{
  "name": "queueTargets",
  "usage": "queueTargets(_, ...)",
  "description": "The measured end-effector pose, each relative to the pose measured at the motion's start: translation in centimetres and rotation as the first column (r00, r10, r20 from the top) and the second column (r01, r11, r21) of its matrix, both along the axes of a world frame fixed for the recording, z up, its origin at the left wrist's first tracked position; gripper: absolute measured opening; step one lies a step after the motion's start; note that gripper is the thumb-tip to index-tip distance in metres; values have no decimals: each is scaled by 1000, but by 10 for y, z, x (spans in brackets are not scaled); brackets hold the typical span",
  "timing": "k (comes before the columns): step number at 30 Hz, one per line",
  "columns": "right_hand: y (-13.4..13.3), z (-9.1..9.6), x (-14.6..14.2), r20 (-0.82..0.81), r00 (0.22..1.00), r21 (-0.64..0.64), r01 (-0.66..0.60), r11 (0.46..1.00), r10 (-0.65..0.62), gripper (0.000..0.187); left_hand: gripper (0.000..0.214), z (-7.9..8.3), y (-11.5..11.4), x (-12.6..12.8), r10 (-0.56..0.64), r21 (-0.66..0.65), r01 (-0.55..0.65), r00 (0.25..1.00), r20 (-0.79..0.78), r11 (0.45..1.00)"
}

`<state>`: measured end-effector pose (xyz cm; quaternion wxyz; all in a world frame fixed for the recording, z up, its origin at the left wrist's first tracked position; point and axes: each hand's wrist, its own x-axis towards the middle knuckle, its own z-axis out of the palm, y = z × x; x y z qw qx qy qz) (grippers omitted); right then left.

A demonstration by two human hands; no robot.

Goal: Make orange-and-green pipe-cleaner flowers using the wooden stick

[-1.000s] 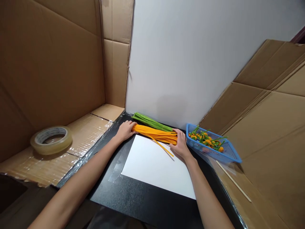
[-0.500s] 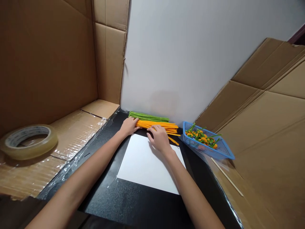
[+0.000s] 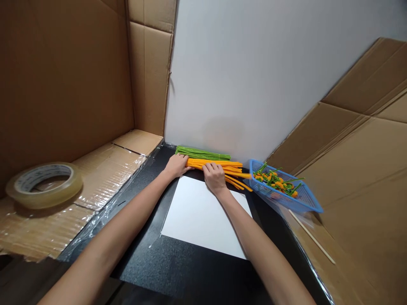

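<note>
A bundle of orange pipe cleaners (image 3: 230, 166) lies at the back of the black table (image 3: 197, 271), with a bundle of green pipe cleaners (image 3: 203, 153) behind it by the white wall. My left hand (image 3: 177, 164) rests on the left end of the orange bundle, its fingers curled over it. Over the middle of the same bundle my right hand (image 3: 214, 177) is closed, knuckles up. Some orange strands splay out to the right toward the blue basket (image 3: 305, 203). A white sheet (image 3: 203, 220) lies in front of both hands.
The blue basket holds small orange and green pipe-cleaner pieces (image 3: 276, 181). A thin wooden stick (image 3: 311, 237) lies on the cardboard at right. A roll of clear tape (image 3: 44, 184) sits on the cardboard ledge at left. Cardboard panels stand on both sides.
My right hand has moved from the bundle's right end to its middle. The orange strand that lay across the white sheet is now off it, at the bundle's right end. My left hand stayed put.
</note>
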<state>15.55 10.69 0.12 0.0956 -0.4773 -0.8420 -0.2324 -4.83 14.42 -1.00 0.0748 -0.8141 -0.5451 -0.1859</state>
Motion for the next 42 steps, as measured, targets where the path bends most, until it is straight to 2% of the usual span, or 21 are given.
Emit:
queueTargets(4, -4, 6, 6, 23, 999, -17, -24, 1000, 24, 34, 46, 1, 0, 1, 5, -6, -5, 1000, -9, 1000)
queueTargets(9, -2, 11, 9, 11, 999, -58, 36, 998, -36, 30, 42, -1, 0, 0, 10, 7, -10, 1000, -6, 1000)
queueTargets(14, -15, 20, 36, -56, 971, -96, 225, 969, -231, 29, 35, -3, 6, -3, 82, 41, -83, 996, 37, 996)
queueTargets(16, -30, 23, 47, -105, 932, -95, 339, 936, -348, 29, 34, -2, 9, -5, 132, 63, -136, 989, 73, 989)
queueTargets(17, -39, 23, 51, -168, 889, -140, 407, 903, -427, 27, 35, -1, 9, -5, 158, 75, -165, 983, 90, 984)
queueTargets(18, -48, 23, 53, -204, 881, -198, 390, 899, -427, 26, 37, 0, 9, -5, 180, 93, -190, 978, 108, 977)
queueTargets(20, -64, 18, 52, -234, 909, -290, 272, 917, -344, 22, 41, 2, 5, -4, 196, 154, -220, 968, 155, 963)
queueTargets(22, -75, 12, 47, -247, 936, -335, 160, 928, -251, 21, 39, 4, -4, -4, 150, 240, -201, 965, 213, 950)
queueTargets(25, -80, 6, 40, -257, 950, -355, 79, 932, -178, 20, 33, 8, -29, -3, -62, 361, -29, 969, 239, 932)
queueTargets(27, -81, 5, 38, -266, 952, -357, 50, 933, -153, 21, 40, 10, -51, 0, -287, 393, 218, 949, 127, 894)
queueTargets(29, -84, 6, 37, -280, 952, -360, 15, 933, -123, 24, 50, 12, -72, 7, -478, 345, 463, 877, -49, 816)
queueTargets(30, -86, 7, 35, -291, 951, -360, -10, 933, -102, 24, 49, 13, -81, 11, -531, 308, 542, 838, -129, 782)
queueTargets(32, -92, 9, 31, -311, 949, -357, -71, 932, -47, 24, 39, 12, -92, 21, -562, 238, 608, 793, -237, 757)
queueTargets(35, -101, 13, 22, -285, 958, -351, -118, 929, 14, 27, 19, 9, -95, 25, -542, 117, 588, 794, -275, 800)
queueTargets(38, -102, 15, 21, -204, 979, -361, -82, 929, 7, 31, 9, 9, -83, 4, -503, 38, 538, 808, -305, 842)
queueTargets(39, -100, 16, 24, -180, 984, -367, -60, 928, -7, 31, 9, 10, -77, -8, -460, 23, 490, 833, -308, 872)
queueTargets(41, -93, 17, 34, -140, 989, -386, -3, 923, -55, 31, 12, 13, -66, -35, -277, 11, 291, 922, -270, 957)
queueTargets(42, -89, 17, 42, -122, 989, -403, 31, 915, -87, 31, 15, 14, -61, -48, -213, 19, 226, 942, -258, 974)
